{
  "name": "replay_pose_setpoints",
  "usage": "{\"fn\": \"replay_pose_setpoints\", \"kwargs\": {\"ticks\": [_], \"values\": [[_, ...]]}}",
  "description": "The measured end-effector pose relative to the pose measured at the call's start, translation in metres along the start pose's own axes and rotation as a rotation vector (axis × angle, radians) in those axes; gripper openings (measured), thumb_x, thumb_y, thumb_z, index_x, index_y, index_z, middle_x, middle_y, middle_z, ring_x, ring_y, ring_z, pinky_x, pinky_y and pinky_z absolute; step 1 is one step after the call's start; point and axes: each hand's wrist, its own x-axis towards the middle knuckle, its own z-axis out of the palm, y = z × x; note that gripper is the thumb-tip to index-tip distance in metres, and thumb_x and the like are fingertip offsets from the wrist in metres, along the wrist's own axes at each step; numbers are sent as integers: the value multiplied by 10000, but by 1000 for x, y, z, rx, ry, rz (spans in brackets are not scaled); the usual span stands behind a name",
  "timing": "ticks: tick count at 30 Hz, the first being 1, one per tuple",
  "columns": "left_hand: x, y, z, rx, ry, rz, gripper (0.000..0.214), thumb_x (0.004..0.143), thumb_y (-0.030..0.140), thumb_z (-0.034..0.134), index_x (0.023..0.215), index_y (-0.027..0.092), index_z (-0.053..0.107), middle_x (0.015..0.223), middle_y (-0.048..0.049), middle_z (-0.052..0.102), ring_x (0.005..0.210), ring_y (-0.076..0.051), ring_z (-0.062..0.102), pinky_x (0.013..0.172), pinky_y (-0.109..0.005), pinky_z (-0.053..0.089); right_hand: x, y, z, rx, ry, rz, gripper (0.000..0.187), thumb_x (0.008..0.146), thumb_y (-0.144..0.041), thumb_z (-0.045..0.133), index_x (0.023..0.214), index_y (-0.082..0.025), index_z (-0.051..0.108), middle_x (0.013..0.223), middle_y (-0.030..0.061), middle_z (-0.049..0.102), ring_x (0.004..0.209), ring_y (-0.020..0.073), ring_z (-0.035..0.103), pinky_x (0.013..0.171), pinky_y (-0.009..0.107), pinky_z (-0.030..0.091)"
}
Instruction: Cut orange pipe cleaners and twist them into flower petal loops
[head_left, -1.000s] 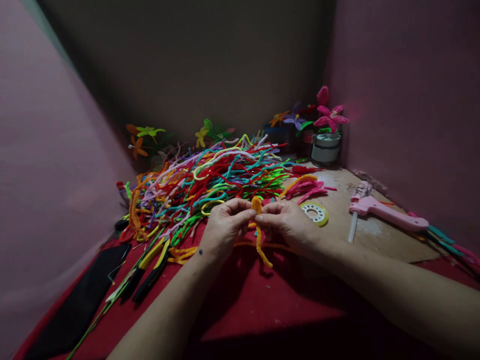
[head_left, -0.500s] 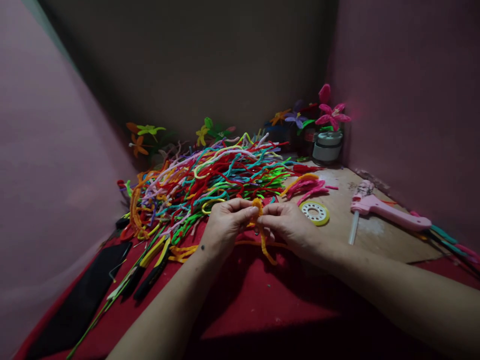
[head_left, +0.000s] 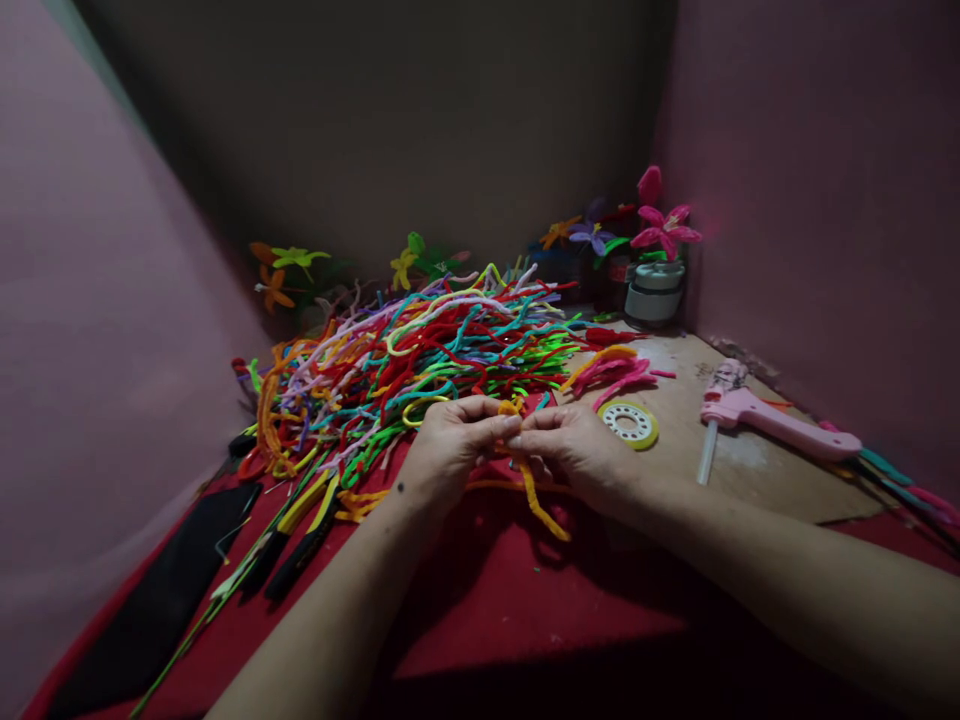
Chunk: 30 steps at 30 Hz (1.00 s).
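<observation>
Left hand [head_left: 454, 440] and right hand [head_left: 577, 440] close together, thumbs and forefingers pinching an orange pipe cleaner [head_left: 532, 495] (its loose end dangling), above red cloth [head_left: 517, 610], multicoloured pipe-cleaner heap [head_left: 442, 335] just beyond

One left hand [head_left: 454, 440] and one right hand [head_left: 576, 440] can be counted; one hanging orange strand [head_left: 533, 498], one glue gun [head_left: 776, 420], one tape roll [head_left: 642, 427], one yellow-and-black tool [head_left: 302, 504] and one grey pot [head_left: 654, 302] are seen. At least six open flowers [head_left: 666, 234] are counted; the heaped strands [head_left: 450, 345] cannot be counted exactly.
</observation>
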Motion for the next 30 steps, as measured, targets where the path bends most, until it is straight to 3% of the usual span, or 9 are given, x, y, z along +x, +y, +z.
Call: {"fn": "replay_pose_setpoints", "kwargs": {"ticks": [6, 12, 20, 27, 30], "values": [[0, -2, 0, -26, -49, 24, 139, 637, 231, 666, 737, 138, 647, 650, 4, 583, 556, -80, 517, 556, -209, 412, 1, -2, 0, 72, -49, 75, 166, 610, -249, 641, 528, -124, 569, 373, -46, 430, 331, 50, 317, 364, 223, 180], [-2, 3, 9, 353, 139, 330, 28, 613, 148, 641, 594, 142, 661, 638, 1, 560, 638, -104, 512, 581, -198, 396, 2, 0, 1, 110, 13, 126, 101, 572, -174, 606, 499, -138, 545, 359, -45, 436, 298, 57, 308, 329, 221, 168], [-2, 6, 7, 226, 56, 127, 188, 672, 297, 609, 642, 117, 654, 548, 4, 554, 505, -89, 469, 521, -222, 383, 0, -3, 2, 24, 6, 34, 169, 639, -210, 570, 494, -137, 524, 387, -52, 416, 344, 44, 304, 373, 214, 191], [-3, 3, 10, 506, 246, 399, 122, 664, 226, 604, 590, 142, 655, 606, -2, 572, 593, -103, 501, 566, -213, 384, 0, -3, 4, -19, 71, 48, 185, 639, -255, 591, 513, -142, 515, 391, -63, 396, 345, 40, 294, 367, 204, 189], [-3, 5, 9, 421, 210, 328, 150, 694, 263, 574, 670, 141, 658, 535, 17, 535, 508, -84, 456, 492, -201, 357, -1, -4, 5, -26, 69, 35, 210, 643, -275, 603, 511, -143, 507, 398, -58, 414, 340, 36, 298, 363, 200, 187]]}}
